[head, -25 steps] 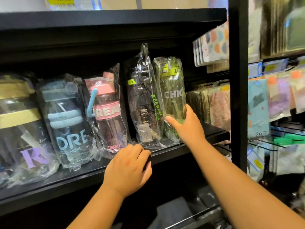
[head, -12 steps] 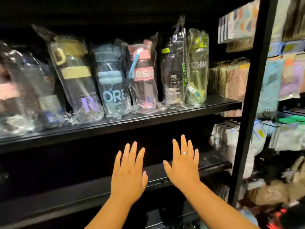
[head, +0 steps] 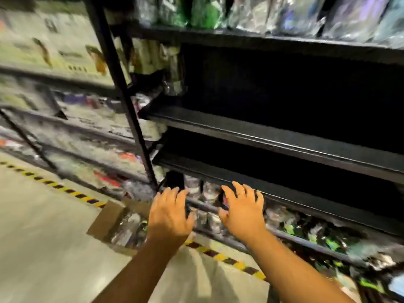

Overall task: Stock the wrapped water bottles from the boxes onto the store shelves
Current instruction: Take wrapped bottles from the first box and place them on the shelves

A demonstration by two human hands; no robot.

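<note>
Hands, two, both bare, held out forward just right of the foot of the black upright post [head: 131,119]. Left hand [head: 169,215] nearer the post, palm down, fingers [head: 175,193] spread and bent a little at the knuckles, gripping nothing. Right hand [head: 241,213] farther right of the post in the same pose: palm down, fingers fanned apart, tips slightly hooked, holding nothing. Cannot tell whether any fingertip touches a shelf edge. Forearms stretched up from the lower edge of view, apart from each other.

Shelf boards right of the post, four counted. Top shelf [head: 284,43] high up beside the post, loaded with wrapped water bottles [head: 203,12]: clear crinkled film, glints of green and blue-purple beneath, too smeared for a count. Upper dark shelf [head: 262,136] and lower dark shelf [head: 284,178] beneath it, both black, front edges catching light. Bottom shelf [head: 306,241] lowest, behind the hands, with wrapped goods [head: 290,228] showing green flecks, also blurred.

Cardboard box [head: 105,219], one, on the floor [head: 43,237] at the foot of the post, flap raised, just left of the left hand. Boxed bottles [head: 129,228] inside it in shiny clear wrap, number not readable.

Striped tape [head: 65,190], one yellow-and-black line, running along the floor past the foot of the post and behind the box.

Neighbouring rack [head: 65,127] left of the post, packed with pale packaged goods, heavily blurred.
</note>
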